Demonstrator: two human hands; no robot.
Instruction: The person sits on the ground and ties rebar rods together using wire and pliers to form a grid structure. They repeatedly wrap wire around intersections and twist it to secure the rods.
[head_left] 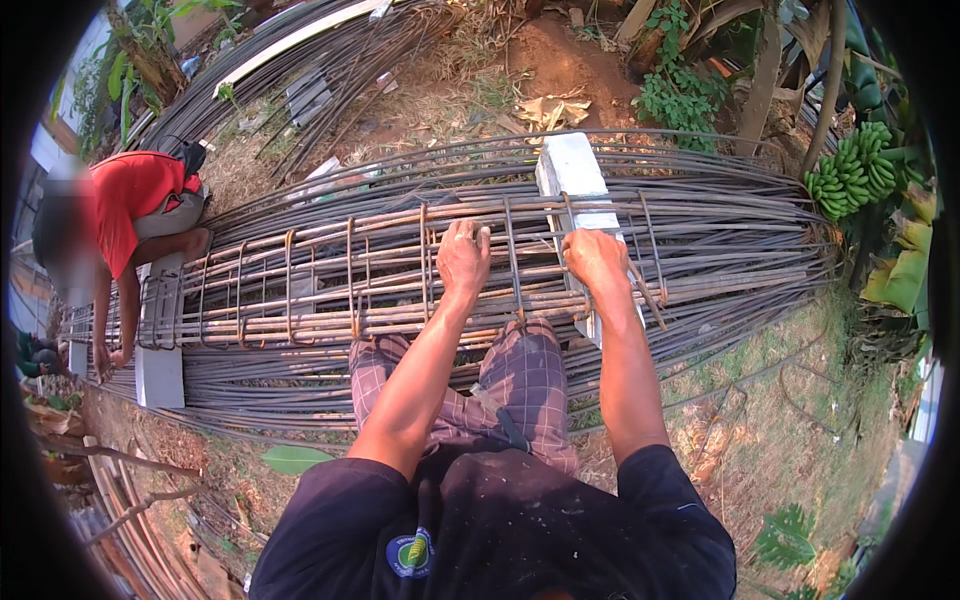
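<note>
A long rebar cage (388,322) lies in front of me, made of rusty lengthwise bars with square stirrups (513,258) around them. My left hand (463,262) is closed over the cage's far-side bar, its fingertips partly hidden. Farther right, my right hand (597,264) is closed around a tool, apparently pincers (648,296), whose two thin rusty handles stick out below the fist. The tool's jaws are hidden near a stirrup. Under the right hand's end of the cage is a pale block (576,170). My knees touch the near side of the cage.
A pile of loose rebar (720,245) spreads beneath the cage. At left, a person in a red shirt (140,205) bends over its other end, beside a grey block (160,375). Green bananas (852,172) hang at right. More bars (270,75) lie at the back.
</note>
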